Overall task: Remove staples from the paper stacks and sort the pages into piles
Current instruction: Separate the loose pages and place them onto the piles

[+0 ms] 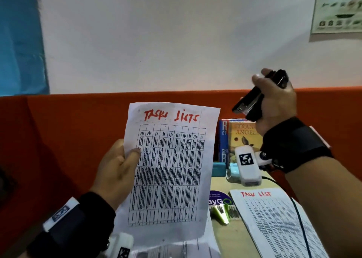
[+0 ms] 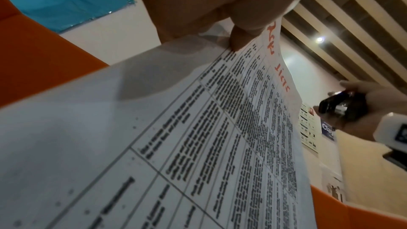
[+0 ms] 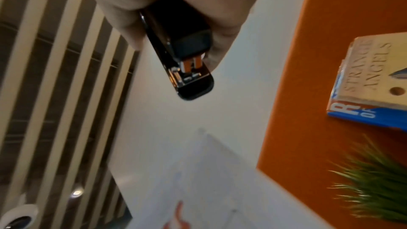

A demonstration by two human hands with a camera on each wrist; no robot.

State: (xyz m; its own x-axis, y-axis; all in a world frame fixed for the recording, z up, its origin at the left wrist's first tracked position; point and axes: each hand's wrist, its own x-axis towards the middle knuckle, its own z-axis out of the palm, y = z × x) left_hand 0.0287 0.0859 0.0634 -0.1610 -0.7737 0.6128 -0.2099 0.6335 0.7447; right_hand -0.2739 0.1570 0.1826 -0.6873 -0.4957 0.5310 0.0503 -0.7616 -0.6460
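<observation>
Black stapler (image 1: 252, 103) gripped in right hand (image 1: 274, 99) beside the paper (image 1: 168, 169) pinched by left hand (image 1: 117, 169); staple removal likely next, needs corner alignment.

Upright printed sheet (image 1: 168, 167), black stapler (image 1: 252, 101) aloft

Through your right wrist camera, your right hand (image 3: 176, 6) fills the top of the frame, its fingers curled around a black stapler (image 3: 182, 58) whose metal-lined nose points down and away from the palm, with a white wall behind it. To the right an orange partition (image 3: 308, 93) runs down the frame, and against it sit a book (image 3: 370, 69) titled "Strange Angels", a blue book (image 3: 361, 116) beside it, and a spiky green plant (image 3: 378, 189). At the bottom centre you can make out a blurred white paper (image 3: 209, 180) with a bit of red writing, and on the left a slatted ceiling (image 3: 55, 93).
</observation>
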